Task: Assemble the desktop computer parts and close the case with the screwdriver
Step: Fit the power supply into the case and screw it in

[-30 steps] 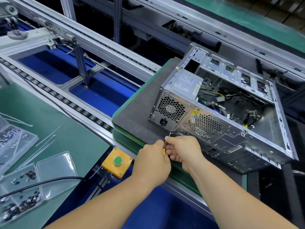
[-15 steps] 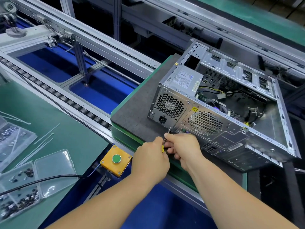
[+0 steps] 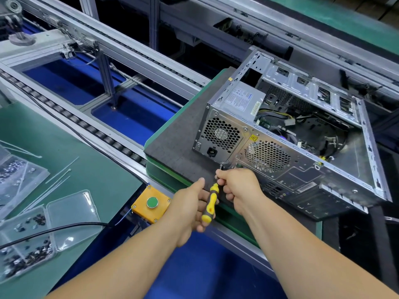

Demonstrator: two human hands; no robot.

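Left hand (image 3: 190, 203) now exposes yellow screwdriver (image 3: 210, 203); label text unreadable.

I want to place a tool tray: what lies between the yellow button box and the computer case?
In the head view, only the dark foam mat on its green pallet lies between the button box and the case.

Screwdriver (image 3: 211, 199) tip behind right hand (image 3: 236, 186)

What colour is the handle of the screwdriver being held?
Yellow with dark grey bands, on the screwdriver handle, seen clearly in the head view.
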